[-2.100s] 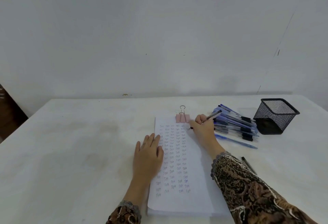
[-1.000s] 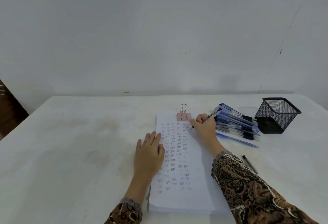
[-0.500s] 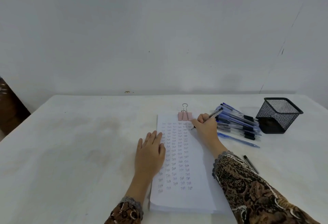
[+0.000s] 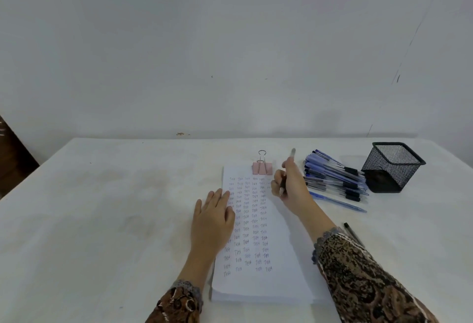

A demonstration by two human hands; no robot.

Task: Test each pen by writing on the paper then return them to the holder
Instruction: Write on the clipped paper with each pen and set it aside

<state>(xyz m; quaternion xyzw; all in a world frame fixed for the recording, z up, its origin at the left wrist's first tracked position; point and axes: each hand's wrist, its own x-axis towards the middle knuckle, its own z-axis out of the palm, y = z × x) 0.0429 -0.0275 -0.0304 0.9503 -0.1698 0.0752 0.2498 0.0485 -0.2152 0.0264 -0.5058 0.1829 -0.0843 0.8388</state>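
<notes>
Left hand [image 4: 212, 223], fingers flat, presses the left edge of the paper [image 4: 256, 246]. Right hand [image 4: 291, 189], half a second ago writing at the top row, has lifted clear, fingers curled round the pen [image 4: 292, 155], tail up; test mark judged done. Pen pile [image 4: 332, 177] lies just right of it, with the holder [image 4: 394, 166] beyond.

The pen pile [image 4: 332, 178] lay between my right hand [image 4: 291, 189], gripping a pen [image 4: 292, 152], and the mesh holder [image 4: 393, 169], barring the low route. The holder's mouth stood unobstructed above.
</notes>
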